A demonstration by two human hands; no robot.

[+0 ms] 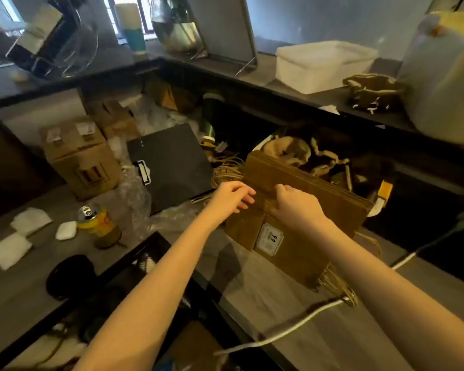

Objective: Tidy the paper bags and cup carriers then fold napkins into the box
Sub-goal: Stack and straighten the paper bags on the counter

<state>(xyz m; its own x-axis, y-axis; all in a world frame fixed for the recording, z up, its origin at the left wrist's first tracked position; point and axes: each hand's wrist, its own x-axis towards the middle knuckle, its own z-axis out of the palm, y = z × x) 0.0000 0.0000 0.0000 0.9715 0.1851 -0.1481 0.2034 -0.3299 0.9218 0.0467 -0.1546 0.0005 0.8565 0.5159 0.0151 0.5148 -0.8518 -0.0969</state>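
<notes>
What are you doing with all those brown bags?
A person is tidying a stack of flat brown paper bags on the counter. Both the left hand and the right hand grip the stack's near edge. More bags lie underneath. White napkins beside a yellow can wait, not yet folded.

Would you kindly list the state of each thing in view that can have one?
Stack of flat brown paper bags: folded flat, tilted, gripped at its near edge by both hands.
Left hand: fingers curled on the stack's edge.
Right hand: fingers curled over the stack's edge.
Yellow drink can: upright, tab opened.
White plastic tub: lidded, on the upper shelf.
White folded napkins: lying loose on the counter.
</notes>
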